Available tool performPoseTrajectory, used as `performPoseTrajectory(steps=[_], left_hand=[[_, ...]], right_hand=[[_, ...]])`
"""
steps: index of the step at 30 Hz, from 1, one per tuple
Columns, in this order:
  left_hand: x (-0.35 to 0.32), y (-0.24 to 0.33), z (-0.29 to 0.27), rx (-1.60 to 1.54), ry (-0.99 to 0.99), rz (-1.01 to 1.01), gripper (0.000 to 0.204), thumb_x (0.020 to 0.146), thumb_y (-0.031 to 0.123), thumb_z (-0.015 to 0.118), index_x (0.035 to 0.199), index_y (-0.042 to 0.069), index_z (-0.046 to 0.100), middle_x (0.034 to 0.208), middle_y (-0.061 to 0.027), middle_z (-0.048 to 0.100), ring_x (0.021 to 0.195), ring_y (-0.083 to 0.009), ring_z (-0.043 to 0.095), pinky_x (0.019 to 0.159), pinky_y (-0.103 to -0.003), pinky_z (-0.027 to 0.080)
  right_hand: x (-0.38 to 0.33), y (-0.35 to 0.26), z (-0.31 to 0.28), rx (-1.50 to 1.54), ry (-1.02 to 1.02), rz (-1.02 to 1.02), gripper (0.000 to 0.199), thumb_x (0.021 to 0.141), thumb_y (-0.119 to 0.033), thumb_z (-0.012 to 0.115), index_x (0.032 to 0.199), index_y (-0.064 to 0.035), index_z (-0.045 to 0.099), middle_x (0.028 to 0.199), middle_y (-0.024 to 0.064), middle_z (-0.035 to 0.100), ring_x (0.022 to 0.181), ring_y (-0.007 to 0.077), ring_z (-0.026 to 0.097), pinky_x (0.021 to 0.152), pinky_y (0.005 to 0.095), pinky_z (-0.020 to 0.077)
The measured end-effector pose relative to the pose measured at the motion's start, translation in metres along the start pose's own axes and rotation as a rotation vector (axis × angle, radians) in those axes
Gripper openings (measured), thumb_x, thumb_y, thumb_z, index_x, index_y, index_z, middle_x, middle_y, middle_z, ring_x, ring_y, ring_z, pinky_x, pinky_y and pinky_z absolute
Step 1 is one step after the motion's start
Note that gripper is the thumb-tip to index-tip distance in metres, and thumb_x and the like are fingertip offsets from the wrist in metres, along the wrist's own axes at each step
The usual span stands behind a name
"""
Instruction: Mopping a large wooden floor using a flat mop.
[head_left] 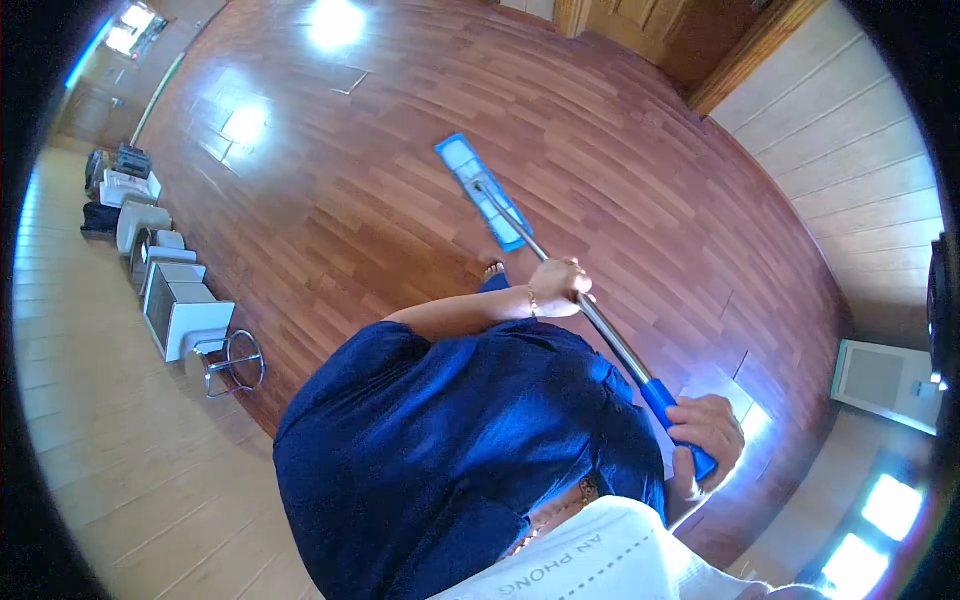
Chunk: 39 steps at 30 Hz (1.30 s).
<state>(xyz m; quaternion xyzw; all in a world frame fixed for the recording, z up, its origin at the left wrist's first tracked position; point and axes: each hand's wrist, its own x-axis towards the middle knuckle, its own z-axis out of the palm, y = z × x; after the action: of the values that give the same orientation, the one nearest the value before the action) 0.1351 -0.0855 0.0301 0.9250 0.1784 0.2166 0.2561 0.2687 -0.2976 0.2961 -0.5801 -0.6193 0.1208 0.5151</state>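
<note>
I hold a flat mop with a metal pole (560, 278) in both hands. My left hand (560, 288) grips the pole at its middle, a bracelet on the wrist. My right hand (708, 430) grips the blue handle end (672, 410) at the lower right. The blue and white mop head (478, 190) lies flat on the reddish wooden floor (400, 130) ahead of me. One foot (493, 272) shows just behind the mop head. My dark blue clothing fills the lower middle of the view.
Several white and grey boxes (185, 315) and a dark bag (100, 215) stand along the left wall. A wire stand (235, 362) sits beside them. A wooden door (650, 25) is at the top, pale panelled walls on the right, a white unit (885, 378) at right.
</note>
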Motion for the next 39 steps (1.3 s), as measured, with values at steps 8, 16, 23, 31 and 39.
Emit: performPoseTrajectory(steps=[8, 16, 23, 31, 39], left_hand=[[0.024, 0.067, 0.037, -0.071, -0.23, 0.275, 0.031, 0.075, 0.031, 0.066, 0.059, 0.012, 0.048, 0.063, -0.0053, 0.055, 0.071, -0.0307, 0.058, 0.061, -0.046, 0.049], [0.036, 0.135, 0.045, -0.17, -0.314, 0.519, 0.019, 0.063, 0.028, 0.064, 0.056, 0.012, 0.056, 0.056, -0.0104, 0.057, 0.06, -0.034, 0.062, 0.051, -0.048, 0.051], [-0.004, 0.149, 0.035, -0.248, -0.426, 0.44, 0.018, 0.065, 0.027, 0.065, 0.06, 0.01, 0.062, 0.062, -0.013, 0.063, 0.063, -0.0359, 0.063, 0.057, -0.049, 0.051], [-0.038, 0.121, -0.012, -0.189, -0.255, 0.068, 0.017, 0.064, 0.026, 0.061, 0.061, 0.01, 0.064, 0.063, -0.0125, 0.062, 0.064, -0.0369, 0.062, 0.056, -0.049, 0.049], [-0.105, 0.081, -0.049, 0.009, 0.018, -0.141, 0.014, 0.057, 0.025, 0.063, 0.056, 0.011, 0.06, 0.058, -0.013, 0.058, 0.061, -0.0351, 0.061, 0.053, -0.047, 0.047]], right_hand=[[-0.055, -0.039, -0.044, -0.28, 0.046, -0.347, 0.022, 0.079, -0.029, 0.066, 0.078, -0.0071, 0.06, 0.068, 0.0082, 0.064, 0.062, 0.0204, 0.063, 0.055, 0.0337, 0.0469], [-0.099, -0.062, -0.107, -0.586, 0.198, -0.696, 0.039, 0.097, -0.033, 0.043, 0.092, 0.004, 0.054, 0.071, 0.0188, 0.057, 0.059, 0.0253, 0.054, 0.052, 0.0403, 0.0446], [-0.118, -0.071, -0.098, -0.642, 0.402, -0.595, 0.048, 0.102, -0.036, 0.03, 0.094, 0.0041, 0.055, 0.068, 0.02, 0.058, 0.056, 0.0251, 0.053, 0.051, 0.0407, 0.0457], [-0.061, -0.043, -0.075, -0.309, 0.284, -0.814, 0.049, 0.101, -0.038, 0.024, 0.097, 0.001, 0.054, 0.066, 0.0177, 0.057, 0.052, 0.0232, 0.051, 0.05, 0.0391, 0.0444], [-0.026, -0.039, -0.018, 0.051, -0.114, -0.677, 0.045, 0.099, -0.05, 0.036, 0.107, -0.0081, 0.049, 0.08, 0.0104, 0.058, 0.059, 0.0187, 0.052, 0.053, 0.0361, 0.0409]])
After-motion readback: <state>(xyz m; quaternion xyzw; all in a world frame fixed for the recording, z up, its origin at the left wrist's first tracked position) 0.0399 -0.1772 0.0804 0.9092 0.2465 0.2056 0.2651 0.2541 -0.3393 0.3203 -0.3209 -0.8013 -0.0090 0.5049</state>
